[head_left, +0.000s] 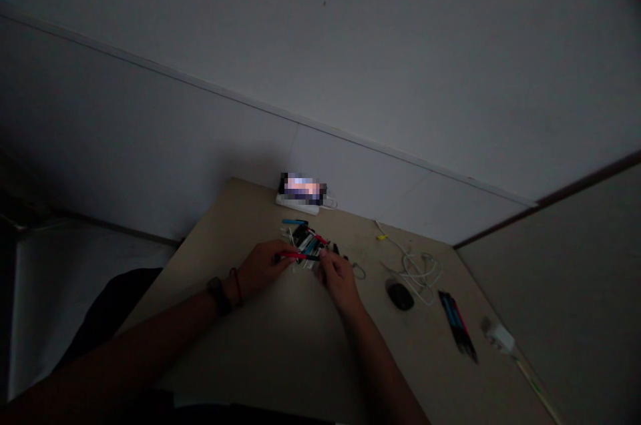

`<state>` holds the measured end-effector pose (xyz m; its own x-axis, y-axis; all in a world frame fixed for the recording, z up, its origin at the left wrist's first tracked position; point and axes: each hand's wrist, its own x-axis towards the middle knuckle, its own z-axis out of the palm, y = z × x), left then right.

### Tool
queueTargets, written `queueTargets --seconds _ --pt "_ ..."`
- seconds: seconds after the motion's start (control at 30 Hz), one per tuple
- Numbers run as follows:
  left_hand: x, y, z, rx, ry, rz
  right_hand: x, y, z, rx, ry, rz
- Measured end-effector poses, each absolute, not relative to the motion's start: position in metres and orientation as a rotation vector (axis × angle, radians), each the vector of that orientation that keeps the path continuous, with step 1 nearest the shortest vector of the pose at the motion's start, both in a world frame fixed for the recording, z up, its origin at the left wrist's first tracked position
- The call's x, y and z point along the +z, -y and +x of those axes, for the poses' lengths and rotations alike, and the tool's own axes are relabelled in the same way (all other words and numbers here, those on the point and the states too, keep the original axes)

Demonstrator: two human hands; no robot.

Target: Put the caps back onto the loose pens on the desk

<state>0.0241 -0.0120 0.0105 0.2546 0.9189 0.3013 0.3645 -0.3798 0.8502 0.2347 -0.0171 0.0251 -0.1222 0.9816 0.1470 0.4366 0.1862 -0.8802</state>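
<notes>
Left hand (pixel 263 269) and right hand (pixel 340 278) over middle of desk (pixel 280 345), bare room toward near edge. Left fingers (pixel 280 258) closed on red-and-black stick (pixel 300 255); right fingers (pixel 324 257) curled at its other end, grip unclear in dim light. Stick held just in front of heap of small parts (pixel 305 245), blue pen (pixel 294 221) beyond. Power strip (pixel 298 206) with pixelated device (pixel 303 189) at far edge. Computer mouse (pixel 399 296), white cable (pixel 415 268), pen bundle (pixel 457 321) toward right edge; white plug (pixel 499 338) at that edge.
</notes>
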Motion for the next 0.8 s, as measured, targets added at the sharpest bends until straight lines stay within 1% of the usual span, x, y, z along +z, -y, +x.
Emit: queueTargets --seconds 0.37,0.8 --pt "0.0102 0.012 0.0242 1.083 -1.164 1.858 0.0279 0.0185 0.2326 0.874 1.679 -1.36" --pt "0.0135 0.014 0.025 1.117 -1.161 1.859 0.0189 0.0148 0.237 0.876 1.685 -1.349"
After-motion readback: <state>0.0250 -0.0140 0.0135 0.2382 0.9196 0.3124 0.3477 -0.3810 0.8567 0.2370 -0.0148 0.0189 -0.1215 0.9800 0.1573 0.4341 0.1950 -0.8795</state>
